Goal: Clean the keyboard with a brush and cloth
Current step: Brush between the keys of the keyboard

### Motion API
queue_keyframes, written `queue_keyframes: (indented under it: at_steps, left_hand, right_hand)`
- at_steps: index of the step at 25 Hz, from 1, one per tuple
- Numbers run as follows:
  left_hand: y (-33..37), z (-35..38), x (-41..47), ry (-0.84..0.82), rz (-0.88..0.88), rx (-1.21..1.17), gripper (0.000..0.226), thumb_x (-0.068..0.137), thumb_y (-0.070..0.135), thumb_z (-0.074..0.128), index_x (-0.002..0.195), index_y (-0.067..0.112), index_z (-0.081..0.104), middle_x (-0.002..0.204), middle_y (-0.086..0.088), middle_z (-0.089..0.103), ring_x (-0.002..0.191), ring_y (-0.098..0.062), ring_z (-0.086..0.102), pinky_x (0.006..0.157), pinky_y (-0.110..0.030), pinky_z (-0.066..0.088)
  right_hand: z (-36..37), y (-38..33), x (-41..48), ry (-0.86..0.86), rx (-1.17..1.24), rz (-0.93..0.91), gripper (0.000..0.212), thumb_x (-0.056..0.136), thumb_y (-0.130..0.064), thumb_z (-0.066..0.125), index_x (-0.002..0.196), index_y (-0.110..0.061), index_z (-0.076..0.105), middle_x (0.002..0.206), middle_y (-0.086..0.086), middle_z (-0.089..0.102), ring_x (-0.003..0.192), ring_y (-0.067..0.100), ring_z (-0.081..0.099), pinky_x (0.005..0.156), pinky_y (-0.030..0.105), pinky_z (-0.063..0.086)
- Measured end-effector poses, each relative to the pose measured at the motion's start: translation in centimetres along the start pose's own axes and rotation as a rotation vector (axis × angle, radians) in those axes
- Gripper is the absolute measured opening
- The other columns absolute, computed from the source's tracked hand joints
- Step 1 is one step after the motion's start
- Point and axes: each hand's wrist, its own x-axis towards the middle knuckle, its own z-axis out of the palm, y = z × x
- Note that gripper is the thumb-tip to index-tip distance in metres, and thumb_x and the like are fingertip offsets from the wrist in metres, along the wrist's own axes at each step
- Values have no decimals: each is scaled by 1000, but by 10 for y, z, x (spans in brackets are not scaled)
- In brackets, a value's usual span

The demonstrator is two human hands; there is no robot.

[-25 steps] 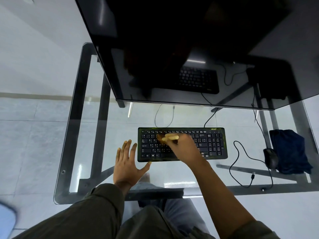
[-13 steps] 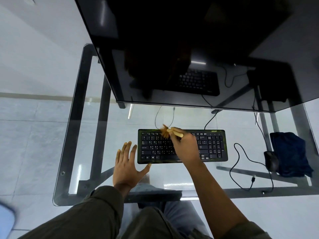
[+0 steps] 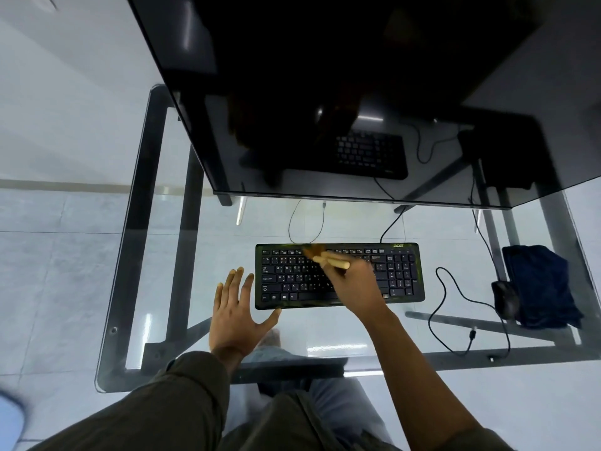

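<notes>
Wooden brush (image 3: 330,261) gripped in right hand (image 3: 357,283), bristles on keyboard (image 3: 403,275) top row.
Left hand (image 3: 237,312) flat, empty, bracing; brushing step, next sweep lower rows, cloth (image 3: 541,284) later.

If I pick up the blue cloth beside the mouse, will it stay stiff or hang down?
The cloth lies crumpled in soft folds, so it will probably droop. It looks light. Its left edge seems to touch the mouse, so lifting it might nudge that.
</notes>
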Motion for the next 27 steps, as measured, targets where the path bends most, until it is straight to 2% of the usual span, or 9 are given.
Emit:
queue_keyframes:
  at_steps: [3,6,9,11,15,18,20,23,27]
  left_hand:
    - [-1,1,-1,-7,-5,-4,95,80,83,40,148,17,36,162,-8,27,152,-25,18,123,-47,16]
    - [0,0,-1,-14,-3,6,95,80,83,39,149,17,35,162,-8,26,153,-25,17,124,-48,17]
    - [-1,1,-1,-11,-5,5,95,80,83,41,148,17,35,162,-8,26,153,-25,17,124,-48,17]
    - [-1,0,-1,-22,-5,14,95,80,83,40,148,17,35,162,-8,26,153,-26,17,124,-48,17]
    - [-1,0,-1,-16,-1,11,95,80,83,41,148,17,36,162,-8,27,153,-25,17,124,-47,16]
    - [0,0,-1,3,-1,3,94,80,81,43,147,15,37,161,-9,28,152,-25,18,124,-47,15]
    - [0,0,-1,-2,0,10,94,80,80,45,147,15,37,161,-10,28,152,-25,18,124,-46,15]
    - [-1,1,-1,4,2,20,94,80,80,44,147,15,37,161,-10,29,152,-25,19,124,-46,16]
    - [1,2,-2,-1,1,15,95,80,81,43,148,16,36,161,-9,28,152,-25,18,124,-46,14]
  right_hand:
    - [-2,4,-3,48,3,72,27,94,-34,66,115,-19,74,87,-4,77,58,12,66,54,26,55]
    - [-6,6,-6,-19,11,79,24,93,-31,68,112,-18,75,80,-8,74,51,-1,60,49,10,43]
    - [-10,6,-10,-41,-17,67,21,94,-26,67,109,-15,75,61,-20,61,43,2,53,46,10,38]
    - [-12,8,-12,-24,-60,52,19,94,-27,67,107,-16,76,56,-16,59,40,6,49,46,17,39]
    - [-16,12,-15,-60,-60,56,16,94,-26,66,105,-20,76,65,-9,69,44,9,50,48,27,47]
    - [-22,14,-18,-96,-86,72,17,93,-27,67,106,-20,76,60,-11,64,40,5,46,46,19,40]
    - [-24,16,-20,-76,-107,70,15,93,-26,66,103,-20,77,58,-8,63,41,5,45,46,19,38]
    - [-24,17,-27,-142,-116,76,14,93,-22,63,92,-22,78,61,0,68,44,10,48,48,26,43]
    - [-26,24,-29,-88,-239,150,27,92,-28,59,76,-11,72,56,5,64,48,22,57,52,39,55]
